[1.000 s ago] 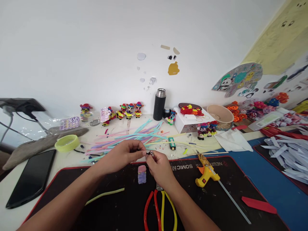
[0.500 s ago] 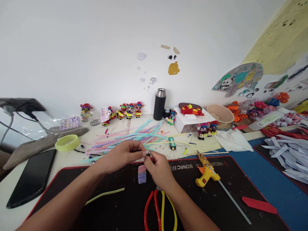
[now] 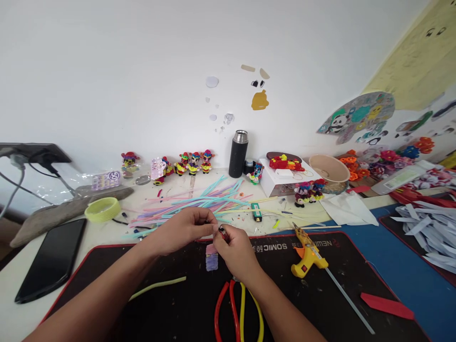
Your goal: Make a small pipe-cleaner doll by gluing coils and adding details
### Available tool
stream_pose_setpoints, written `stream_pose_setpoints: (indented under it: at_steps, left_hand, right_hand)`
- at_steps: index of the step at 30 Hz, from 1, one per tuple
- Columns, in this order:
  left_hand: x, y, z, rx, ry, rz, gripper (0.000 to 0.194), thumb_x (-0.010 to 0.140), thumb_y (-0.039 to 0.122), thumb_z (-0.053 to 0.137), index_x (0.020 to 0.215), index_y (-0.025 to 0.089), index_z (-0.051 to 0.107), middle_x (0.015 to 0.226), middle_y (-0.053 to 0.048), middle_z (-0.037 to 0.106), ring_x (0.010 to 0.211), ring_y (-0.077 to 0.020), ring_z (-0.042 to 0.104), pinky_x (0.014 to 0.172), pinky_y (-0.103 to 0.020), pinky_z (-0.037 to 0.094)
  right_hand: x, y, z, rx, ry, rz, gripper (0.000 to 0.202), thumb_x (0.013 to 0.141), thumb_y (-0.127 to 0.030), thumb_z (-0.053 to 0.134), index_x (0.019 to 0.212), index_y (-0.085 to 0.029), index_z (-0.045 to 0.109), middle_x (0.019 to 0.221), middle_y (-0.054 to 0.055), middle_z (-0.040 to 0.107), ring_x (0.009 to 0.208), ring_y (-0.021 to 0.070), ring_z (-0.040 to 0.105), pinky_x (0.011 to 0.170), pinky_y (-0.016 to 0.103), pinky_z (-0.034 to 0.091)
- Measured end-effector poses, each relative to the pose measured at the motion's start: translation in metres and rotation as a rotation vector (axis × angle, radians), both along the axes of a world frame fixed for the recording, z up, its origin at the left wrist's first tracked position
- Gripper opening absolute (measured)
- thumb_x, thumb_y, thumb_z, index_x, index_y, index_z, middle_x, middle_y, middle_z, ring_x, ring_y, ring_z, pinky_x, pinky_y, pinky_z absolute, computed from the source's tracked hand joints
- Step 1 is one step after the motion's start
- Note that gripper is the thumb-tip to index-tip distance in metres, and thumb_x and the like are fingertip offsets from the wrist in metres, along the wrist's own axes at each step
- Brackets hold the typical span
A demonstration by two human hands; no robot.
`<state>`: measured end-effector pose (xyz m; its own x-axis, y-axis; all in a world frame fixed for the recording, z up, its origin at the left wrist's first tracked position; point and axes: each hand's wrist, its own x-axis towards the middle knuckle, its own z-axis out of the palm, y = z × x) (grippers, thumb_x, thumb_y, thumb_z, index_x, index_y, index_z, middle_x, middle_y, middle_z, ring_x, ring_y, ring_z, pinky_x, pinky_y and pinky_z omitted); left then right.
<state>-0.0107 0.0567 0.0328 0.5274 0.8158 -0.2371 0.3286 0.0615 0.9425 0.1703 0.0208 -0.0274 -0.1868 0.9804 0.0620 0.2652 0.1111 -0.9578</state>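
My left hand [image 3: 187, 229] and my right hand [image 3: 239, 251] meet fingertip to fingertip above the dark mat's far edge. A small dark piece with a bit of red [image 3: 223, 232] shows in my right fingers, too covered to name. The left thumb and fingers are pinched together; what lies between them is hidden. Just below the hands rests a fuzzy pink and purple block [image 3: 211, 261]. Red tool handles [image 3: 233, 308] and yellow tool handles [image 3: 242, 308] stick out under my right wrist, their heads hidden. A pale yellow fuzzy stem [image 3: 160, 286] lies by my left forearm.
Fuzzy pastel stems [image 3: 203, 204] are heaped behind the hands. To the right lies a yellow glue gun [image 3: 308, 261] with a long glue stick. A black flask [image 3: 238, 154] stands by the wall, and a phone [image 3: 52, 261] lies left. Several small figures [image 3: 194, 163] line the back.
The view has shifted slightly, so the table things sit a little further right. Both hands keep their pinched pose, and slightly more of the dark and red piece shows.
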Motion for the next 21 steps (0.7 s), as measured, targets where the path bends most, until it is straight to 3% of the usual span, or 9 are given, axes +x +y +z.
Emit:
stream_pose_setpoints:
  at_steps: [6, 12, 16, 21]
  left_hand:
    - [0.001, 0.000, 0.002, -0.007, -0.001, 0.010, 0.029, 0.087, 0.045, 0.070, 0.086, 0.016, 0.068, 0.074, 0.002, 0.060, 0.067, -0.0135, 0.047, 0.062, -0.027, 0.033]
    - [0.000, -0.001, 0.007, -0.005, -0.026, 0.051, 0.034, 0.085, 0.051, 0.075, 0.083, 0.017, 0.067, 0.068, 0.004, 0.056, 0.061, -0.0119, 0.042, 0.056, -0.025, 0.030]
    - [-0.002, 0.000, 0.010, 0.044, -0.012, 0.124, 0.035, 0.084, 0.052, 0.076, 0.084, 0.018, 0.067, 0.066, 0.006, 0.054, 0.059, -0.0114, 0.039, 0.056, -0.025, 0.029]
    - [0.000, 0.000, 0.007, 0.159, 0.032, 0.145, 0.033, 0.087, 0.051, 0.069, 0.087, 0.018, 0.069, 0.075, 0.002, 0.061, 0.070, -0.0155, 0.050, 0.066, -0.028, 0.039]
  right_hand:
    - [0.001, -0.001, -0.003, -0.038, 0.035, 0.039, 0.031, 0.092, -0.040, 0.058, 0.067, -0.022, 0.050, 0.060, -0.005, 0.047, 0.058, 0.0132, 0.040, 0.055, 0.027, 0.029]
    - [0.001, -0.001, -0.003, -0.129, 0.223, 0.175, 0.032, 0.094, -0.050, 0.068, 0.086, -0.019, 0.065, 0.074, -0.001, 0.060, 0.068, 0.0162, 0.052, 0.064, 0.028, 0.041]
    - [0.002, 0.003, -0.004, -0.163, 0.324, 0.138, 0.041, 0.091, -0.056, 0.074, 0.078, -0.021, 0.057, 0.066, -0.006, 0.046, 0.059, 0.0122, 0.040, 0.056, 0.025, 0.036]
    - [0.006, 0.007, -0.003, -0.226, 0.462, 0.047, 0.048, 0.089, -0.062, 0.076, 0.076, -0.024, 0.049, 0.055, -0.012, 0.033, 0.046, 0.0083, 0.023, 0.044, 0.024, 0.018]
